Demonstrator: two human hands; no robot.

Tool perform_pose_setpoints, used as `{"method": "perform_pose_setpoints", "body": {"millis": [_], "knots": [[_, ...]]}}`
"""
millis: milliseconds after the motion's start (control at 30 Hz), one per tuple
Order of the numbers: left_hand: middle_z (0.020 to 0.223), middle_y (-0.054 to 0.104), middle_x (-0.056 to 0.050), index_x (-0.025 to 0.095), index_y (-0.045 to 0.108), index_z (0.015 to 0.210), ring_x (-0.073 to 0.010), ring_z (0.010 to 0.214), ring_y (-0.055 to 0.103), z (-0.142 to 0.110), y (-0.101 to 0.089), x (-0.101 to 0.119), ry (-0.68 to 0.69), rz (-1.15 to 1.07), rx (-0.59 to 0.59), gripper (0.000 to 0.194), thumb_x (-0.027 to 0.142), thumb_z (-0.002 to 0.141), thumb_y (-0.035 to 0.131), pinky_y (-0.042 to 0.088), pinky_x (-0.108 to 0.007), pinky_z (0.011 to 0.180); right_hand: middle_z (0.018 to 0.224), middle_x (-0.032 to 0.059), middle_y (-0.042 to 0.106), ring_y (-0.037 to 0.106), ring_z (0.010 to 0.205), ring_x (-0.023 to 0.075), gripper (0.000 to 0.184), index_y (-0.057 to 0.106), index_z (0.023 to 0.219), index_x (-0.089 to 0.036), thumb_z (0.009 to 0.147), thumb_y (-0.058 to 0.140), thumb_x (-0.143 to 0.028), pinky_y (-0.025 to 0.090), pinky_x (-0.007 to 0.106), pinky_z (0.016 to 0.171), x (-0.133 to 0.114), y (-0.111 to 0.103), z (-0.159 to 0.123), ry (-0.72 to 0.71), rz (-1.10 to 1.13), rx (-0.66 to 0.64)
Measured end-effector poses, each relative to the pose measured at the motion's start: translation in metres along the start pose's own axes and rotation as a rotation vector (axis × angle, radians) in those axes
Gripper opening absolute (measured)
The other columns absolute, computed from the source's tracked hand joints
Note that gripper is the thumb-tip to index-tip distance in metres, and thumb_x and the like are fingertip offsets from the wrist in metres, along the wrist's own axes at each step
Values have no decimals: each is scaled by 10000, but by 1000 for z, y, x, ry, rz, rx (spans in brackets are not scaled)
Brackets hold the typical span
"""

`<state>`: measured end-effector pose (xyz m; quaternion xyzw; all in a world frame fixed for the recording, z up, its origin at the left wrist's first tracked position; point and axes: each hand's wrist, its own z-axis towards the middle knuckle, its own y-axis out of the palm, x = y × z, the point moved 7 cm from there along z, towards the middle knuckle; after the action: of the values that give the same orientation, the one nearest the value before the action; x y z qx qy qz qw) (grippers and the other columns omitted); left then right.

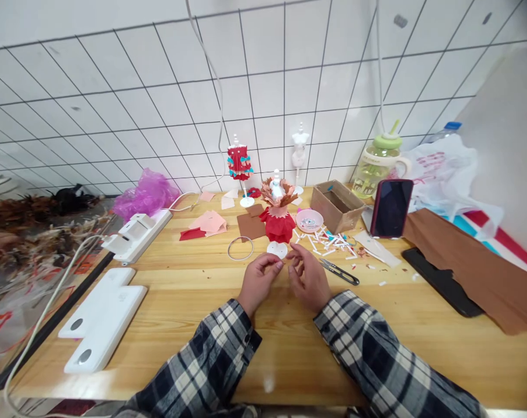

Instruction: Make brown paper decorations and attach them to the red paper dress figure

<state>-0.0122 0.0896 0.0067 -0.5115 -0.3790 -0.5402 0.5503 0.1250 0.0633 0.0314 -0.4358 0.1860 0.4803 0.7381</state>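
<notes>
In the head view, your left hand (260, 281) and right hand (309, 278) are close together over the wooden table (285, 360), near the middle. Your left thumb and forefinger tips come together; your right fingers are curled inward, facing them. You cannot tell from here whether either hand grips something small.

Just beyond your fingertips stands the dressed mini mannequin (280, 225), upright on its round white base (277, 250), with a ruffled red skirt below and brown and pinkish petal-like pieces around its white torso. Behind it, near the tiled wall, you have a red-and-turquoise dressed form (239, 164) to the left and a bare white form (299, 152) to the right.

Left of your mannequin lie a thin ring (228, 248), brown sheets (246, 227) and pink pieces (211, 222). To its right are a pink dish (309, 228), scattered white strips (327, 251) and an open cardboard box (333, 217). The thread snips (342, 273) lie just beside your right hand. Farther right, a phone (392, 209) stands upright.
</notes>
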Motion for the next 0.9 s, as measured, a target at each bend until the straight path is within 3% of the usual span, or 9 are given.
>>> {"method": "perform_pose_setpoints", "body": {"millis": [100,233,433,700,800,900], "knots": [[855,637,-48,166,658,803,-169,846,594,0,-4,3,65,66,48,125,285,821,627,464,-301,829,839,43,651,563,714,164,223,607,1066,-198,898,475,-262,471,323,702,9,0,4,92,-8,-66],[829,644,-44,169,662,792,-167,828,601,-1,-5,9,123,141,35,103,265,818,635,468,-302,818,776,9,633,479,561,116,252,616,1078,-189,869,550,-314,429,263,587,16,-1,5,185,105,-50],[842,648,-54,171,667,809,-173,835,601,-3,-1,11,105,110,-10,118,278,832,622,471,-307,816,787,22,637,491,609,124,149,670,912,-193,875,557,-284,404,261,586,14,-2,8,157,66,-82],[825,643,-49,164,664,791,-180,818,597,-1,-1,-2,-23,-46,-27,165,326,812,639,479,-304,790,819,23,673,566,644,136,133,675,931,-214,869,579,-281,450,258,593,7,1,7,132,42,-111],[866,669,-60,168,687,858,-190,850,611,-3,7,1,-29,-63,-126,213,351,855,579,479,-324,820,796,28,686,610,702,150,121,676,860,-212,877,570,-266,473,263,637,-1,-10,6,45,-38,-56],[965,685,-76,193,694,1035,-213,956,603,-8,21,16,99,66,-313,268,355,876,552,452,-364,902,830,36,700,637,770,153,164,673,871,-215,905,516,-249,489,258,699,-1,-38,2,-39,-124,38]]}}
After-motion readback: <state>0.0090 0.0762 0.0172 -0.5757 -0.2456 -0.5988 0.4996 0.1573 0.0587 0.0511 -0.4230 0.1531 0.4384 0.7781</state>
